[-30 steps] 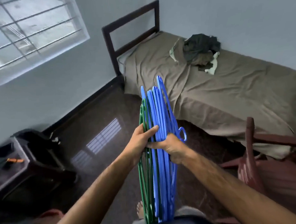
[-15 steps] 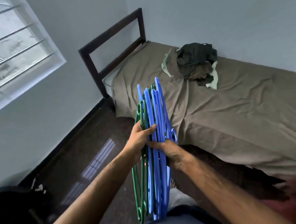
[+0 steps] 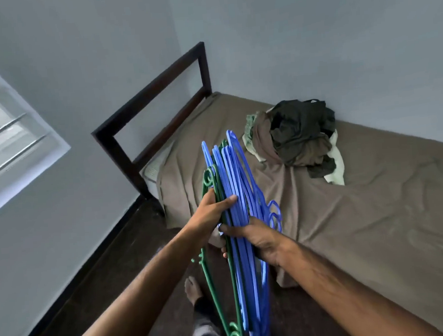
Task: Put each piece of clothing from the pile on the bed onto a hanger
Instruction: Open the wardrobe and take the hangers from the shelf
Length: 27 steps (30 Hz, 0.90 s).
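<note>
— Closer now: we have stepped up to the bed [image 3: 376, 222], and the chair has left our view.
— And the hangers [image 3: 241, 219]?
— Both hands grip the bundle, left hand [image 3: 211, 213] and right hand [image 3: 257, 240] curled round it. Its long axis runs upright, top ends tilting toward the clothes pile [image 3: 297, 139] on the bed.

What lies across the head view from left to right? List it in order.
Window → dark bed frame → left hand on the green hangers → blue hangers → right hand → pile of clothes on the brown bedsheet.
</note>
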Each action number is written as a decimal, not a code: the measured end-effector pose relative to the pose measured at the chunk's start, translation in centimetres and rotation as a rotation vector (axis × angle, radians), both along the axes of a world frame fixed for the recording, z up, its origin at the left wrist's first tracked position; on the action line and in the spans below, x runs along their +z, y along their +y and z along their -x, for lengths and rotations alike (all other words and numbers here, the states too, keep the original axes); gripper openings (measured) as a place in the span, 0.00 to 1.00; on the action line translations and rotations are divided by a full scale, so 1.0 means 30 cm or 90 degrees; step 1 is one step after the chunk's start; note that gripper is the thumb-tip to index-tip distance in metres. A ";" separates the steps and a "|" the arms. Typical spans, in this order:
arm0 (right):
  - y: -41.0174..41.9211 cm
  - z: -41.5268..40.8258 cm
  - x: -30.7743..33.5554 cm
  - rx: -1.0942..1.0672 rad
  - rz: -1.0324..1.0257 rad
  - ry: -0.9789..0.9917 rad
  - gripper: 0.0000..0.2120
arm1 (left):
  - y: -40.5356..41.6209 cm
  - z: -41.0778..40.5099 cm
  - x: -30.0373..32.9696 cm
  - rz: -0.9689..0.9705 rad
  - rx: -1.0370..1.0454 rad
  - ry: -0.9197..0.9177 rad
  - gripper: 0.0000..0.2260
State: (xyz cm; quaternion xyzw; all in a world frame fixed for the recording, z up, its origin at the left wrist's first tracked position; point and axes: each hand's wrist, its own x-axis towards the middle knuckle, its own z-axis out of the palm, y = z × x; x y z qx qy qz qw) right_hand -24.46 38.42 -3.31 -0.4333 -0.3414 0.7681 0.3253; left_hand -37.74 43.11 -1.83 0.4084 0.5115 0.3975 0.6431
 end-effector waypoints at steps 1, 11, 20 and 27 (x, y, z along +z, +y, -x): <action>0.080 0.020 -0.013 -0.008 -0.006 -0.010 0.09 | 0.086 0.028 -0.011 -0.002 -0.020 0.005 0.17; 0.892 0.235 -0.073 -0.082 -0.086 -0.197 0.12 | 0.946 0.352 0.000 0.009 -0.212 0.105 0.07; 1.530 0.247 -0.166 0.013 -0.121 -0.368 0.03 | 1.606 0.419 -0.138 0.053 -0.279 0.213 0.09; 2.064 0.169 -0.324 0.148 -0.168 -0.539 0.18 | 2.071 0.349 -0.320 0.100 -0.149 0.279 0.17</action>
